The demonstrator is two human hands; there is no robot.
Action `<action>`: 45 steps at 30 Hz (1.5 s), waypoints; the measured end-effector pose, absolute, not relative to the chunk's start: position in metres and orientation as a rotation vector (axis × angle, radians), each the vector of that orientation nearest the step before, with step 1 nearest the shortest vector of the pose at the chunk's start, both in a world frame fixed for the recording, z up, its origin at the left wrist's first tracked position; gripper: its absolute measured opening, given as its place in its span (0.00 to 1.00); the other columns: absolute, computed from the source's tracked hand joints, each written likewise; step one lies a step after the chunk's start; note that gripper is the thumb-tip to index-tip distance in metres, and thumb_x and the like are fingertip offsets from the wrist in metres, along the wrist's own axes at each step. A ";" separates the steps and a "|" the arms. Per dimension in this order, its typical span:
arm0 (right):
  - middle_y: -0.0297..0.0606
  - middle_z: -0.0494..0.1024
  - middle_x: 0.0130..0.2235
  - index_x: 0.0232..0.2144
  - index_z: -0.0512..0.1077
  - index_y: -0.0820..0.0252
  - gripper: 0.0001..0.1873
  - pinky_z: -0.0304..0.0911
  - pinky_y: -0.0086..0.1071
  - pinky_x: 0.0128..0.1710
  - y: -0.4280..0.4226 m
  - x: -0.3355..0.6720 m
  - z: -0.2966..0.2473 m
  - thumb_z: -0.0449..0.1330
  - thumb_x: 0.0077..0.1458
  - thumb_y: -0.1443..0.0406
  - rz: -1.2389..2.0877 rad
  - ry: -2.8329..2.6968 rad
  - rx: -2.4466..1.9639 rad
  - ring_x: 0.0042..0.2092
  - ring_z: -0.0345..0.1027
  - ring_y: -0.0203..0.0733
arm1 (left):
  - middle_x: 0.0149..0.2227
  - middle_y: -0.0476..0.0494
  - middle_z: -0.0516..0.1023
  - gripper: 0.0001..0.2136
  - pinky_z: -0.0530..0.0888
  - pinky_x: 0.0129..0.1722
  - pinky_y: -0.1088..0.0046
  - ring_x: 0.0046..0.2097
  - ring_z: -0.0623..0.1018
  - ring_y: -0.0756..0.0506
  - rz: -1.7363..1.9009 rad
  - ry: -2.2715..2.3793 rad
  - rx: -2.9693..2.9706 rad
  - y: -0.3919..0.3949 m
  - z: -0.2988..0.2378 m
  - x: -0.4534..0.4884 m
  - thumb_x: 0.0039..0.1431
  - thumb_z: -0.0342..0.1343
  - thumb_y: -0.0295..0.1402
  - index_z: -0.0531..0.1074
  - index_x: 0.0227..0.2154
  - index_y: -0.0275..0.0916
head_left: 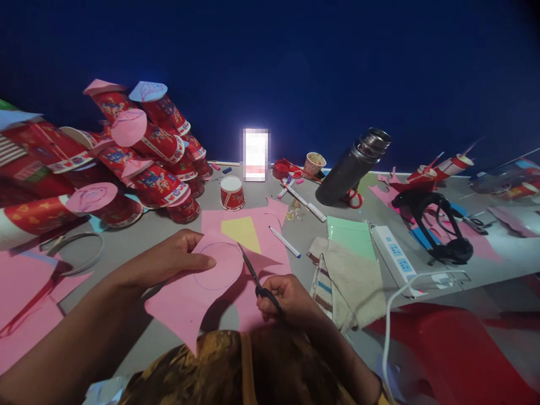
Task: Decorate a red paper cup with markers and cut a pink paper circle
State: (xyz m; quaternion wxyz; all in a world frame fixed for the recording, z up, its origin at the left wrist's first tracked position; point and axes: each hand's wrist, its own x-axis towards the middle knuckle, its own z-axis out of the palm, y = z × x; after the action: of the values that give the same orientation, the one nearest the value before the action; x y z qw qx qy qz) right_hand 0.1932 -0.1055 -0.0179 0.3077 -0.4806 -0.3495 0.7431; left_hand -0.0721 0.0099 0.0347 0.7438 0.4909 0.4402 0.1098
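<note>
My left hand point(181, 259) grips a sheet of pink paper point(177, 306), its thumb lying over a drawn circle. That circle's outline is in blue or purple ink. In my right hand point(282, 298) is a pair of dark-handled scissors point(253, 273), the blades at the right edge of the circle. Whether the blades are fully closed is hard to make out. Under the held sheet lies more pink paper point(270, 270), with a yellow piece point(242, 230) on it. A white marker with a blue end point(284, 242) rests to the right, and a short red-and-white paper cup point(232, 194) stands beyond.
Red paper cups point(156, 180) with paper discs are piled at the left. A lit phone screen point(255, 154) stands at the back. A dark flask point(352, 169), a cloth point(354, 281), a power strip point(394, 256) and a black strap-like frame point(439, 225) occupy the right.
</note>
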 end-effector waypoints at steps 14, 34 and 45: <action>0.29 0.74 0.20 0.22 0.73 0.60 0.25 0.55 0.26 0.23 -0.109 0.202 -0.026 0.81 0.34 0.52 2.012 -0.880 -1.308 0.21 0.62 0.29 | 0.33 0.43 0.86 0.16 0.78 0.33 0.75 0.31 0.81 0.46 0.144 0.869 1.157 0.016 0.049 -0.069 0.50 0.72 0.42 0.81 0.33 0.33; 0.29 0.75 0.22 0.22 0.74 0.60 0.22 0.55 0.26 0.25 -0.107 0.204 -0.021 0.79 0.37 0.54 2.033 -0.934 -1.327 0.24 0.63 0.31 | 0.25 0.46 0.80 0.12 0.69 0.23 0.78 0.27 0.73 0.48 0.075 0.812 1.353 0.017 0.066 -0.055 0.49 0.68 0.40 0.82 0.27 0.33; 0.27 0.73 0.22 0.22 0.74 0.61 0.25 0.51 0.26 0.25 -0.110 0.204 -0.020 0.81 0.34 0.53 2.048 -0.915 -1.343 0.24 0.59 0.30 | 0.25 0.47 0.79 0.12 0.69 0.25 0.79 0.27 0.71 0.49 0.054 0.827 1.385 0.016 0.065 -0.059 0.49 0.68 0.40 0.82 0.28 0.33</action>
State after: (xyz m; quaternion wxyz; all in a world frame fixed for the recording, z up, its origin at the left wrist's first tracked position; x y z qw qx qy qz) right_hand 0.2042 -0.1097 -0.0197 0.2608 -0.4959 -0.3379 0.7563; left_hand -0.0589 0.0161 0.0650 0.6917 0.6196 0.3703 0.0242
